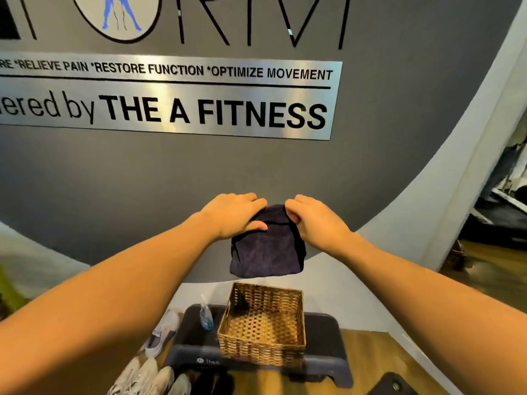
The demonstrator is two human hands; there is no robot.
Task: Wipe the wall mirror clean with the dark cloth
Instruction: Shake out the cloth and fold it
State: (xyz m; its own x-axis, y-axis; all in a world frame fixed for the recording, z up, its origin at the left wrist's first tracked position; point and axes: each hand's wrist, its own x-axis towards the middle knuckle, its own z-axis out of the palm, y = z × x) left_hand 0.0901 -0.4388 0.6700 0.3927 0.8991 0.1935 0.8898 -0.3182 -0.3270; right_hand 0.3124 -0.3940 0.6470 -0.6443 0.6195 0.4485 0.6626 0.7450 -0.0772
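A dark folded cloth [266, 249] hangs in the air in front of the grey wall, above a wicker basket. My left hand [232, 213] grips its upper left edge, thumb on the front. My right hand [313, 218] pinches its upper right edge. Both hands are close together at the cloth's top. A mirror [510, 172] with a reflected room shows at the far right edge of the view, beyond the white curved band of the wall.
An empty wicker basket [262, 349] stands on a dark step platform [325, 363] on the wooden floor. A small spray bottle [206, 316] stands left of the basket. Several shoes [159, 337] lie at lower left. A brushed metal sign [171, 95] is mounted on the wall.
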